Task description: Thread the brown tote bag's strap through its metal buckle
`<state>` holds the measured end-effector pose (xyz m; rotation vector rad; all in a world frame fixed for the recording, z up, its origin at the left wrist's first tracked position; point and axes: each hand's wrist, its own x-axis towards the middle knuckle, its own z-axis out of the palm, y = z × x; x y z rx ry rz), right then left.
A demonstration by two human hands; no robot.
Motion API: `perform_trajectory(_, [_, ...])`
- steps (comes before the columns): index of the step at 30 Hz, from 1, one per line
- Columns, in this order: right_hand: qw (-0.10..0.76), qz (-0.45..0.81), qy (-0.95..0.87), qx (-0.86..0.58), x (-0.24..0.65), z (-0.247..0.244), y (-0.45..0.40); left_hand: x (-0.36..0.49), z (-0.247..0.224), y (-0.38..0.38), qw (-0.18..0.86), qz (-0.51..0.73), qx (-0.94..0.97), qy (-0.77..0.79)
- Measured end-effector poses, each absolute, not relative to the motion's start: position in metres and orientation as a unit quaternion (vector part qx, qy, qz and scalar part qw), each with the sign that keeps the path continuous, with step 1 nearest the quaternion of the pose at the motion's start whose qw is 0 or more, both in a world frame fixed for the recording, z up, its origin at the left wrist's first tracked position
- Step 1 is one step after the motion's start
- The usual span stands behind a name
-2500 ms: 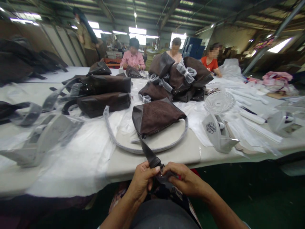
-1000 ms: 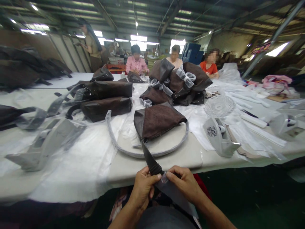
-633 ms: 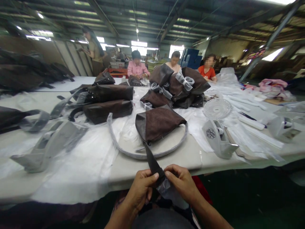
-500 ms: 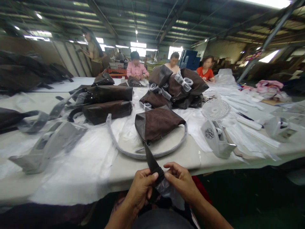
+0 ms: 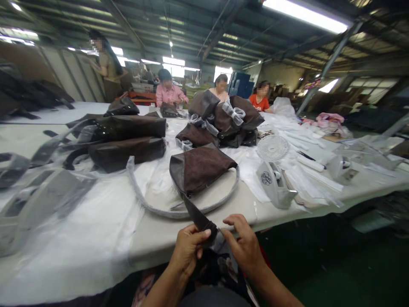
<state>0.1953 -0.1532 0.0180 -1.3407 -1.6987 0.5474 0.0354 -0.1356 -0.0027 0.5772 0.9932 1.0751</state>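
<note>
The left hand [image 5: 188, 250] grips a dark leather strap [image 5: 200, 221], soft, light and best held near its end, which runs to a brown suede handbag [image 5: 200, 168], while the open right hand [image 5: 243, 244] rests just beside it.

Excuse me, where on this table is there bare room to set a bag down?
Bare table top shows left of your left hand, below the wrapped strap. Crowded around the stacked brown bags and the round plastic grille.

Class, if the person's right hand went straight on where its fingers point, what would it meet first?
The right hand would probably meet the dark bag strap held in the left hand, though depth is unclear.
</note>
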Motion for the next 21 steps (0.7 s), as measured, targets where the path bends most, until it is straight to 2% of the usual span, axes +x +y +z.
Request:
perform_trajectory(3, [0.328, 0.028, -0.793, -0.513, 0.201, 0.024, -0.17, 0.045, -0.006, -0.129, 0.711, 0.51, 0.219, 0.432])
perform_trajectory(6, [0.243, 0.01, -0.813, -0.528, 0.198, 0.016, -0.182, 0.055, -0.004, -0.122, 0.725, 0.52, 0.179, 0.415])
perform_trajectory(8, [0.268, 0.088, -0.765, -0.579, 0.195, 0.007, -0.184, 0.061, 0.0, -0.118, 0.734, 0.52, 0.159, 0.406])
perform_trajectory(11, [0.363, 0.31, -0.598, -0.644, 0.189, -0.004, -0.179, 0.069, 0.005, -0.113, 0.741, 0.527, 0.129, 0.396])
perform_trajectory(14, [0.462, 0.491, -0.402, -0.62, 0.183, -0.009, -0.173, 0.074, 0.008, -0.11, 0.754, 0.525, 0.116, 0.379])
perform_trajectory(17, [0.519, 0.541, -0.303, -0.588, 0.175, -0.006, -0.169, 0.075, 0.009, -0.108, 0.767, 0.52, 0.117, 0.358])
perform_trajectory(21, [0.523, 0.551, -0.316, -0.568, 0.159, -0.004, -0.166, 0.07, 0.004, -0.11, 0.792, 0.491, 0.159, 0.326])
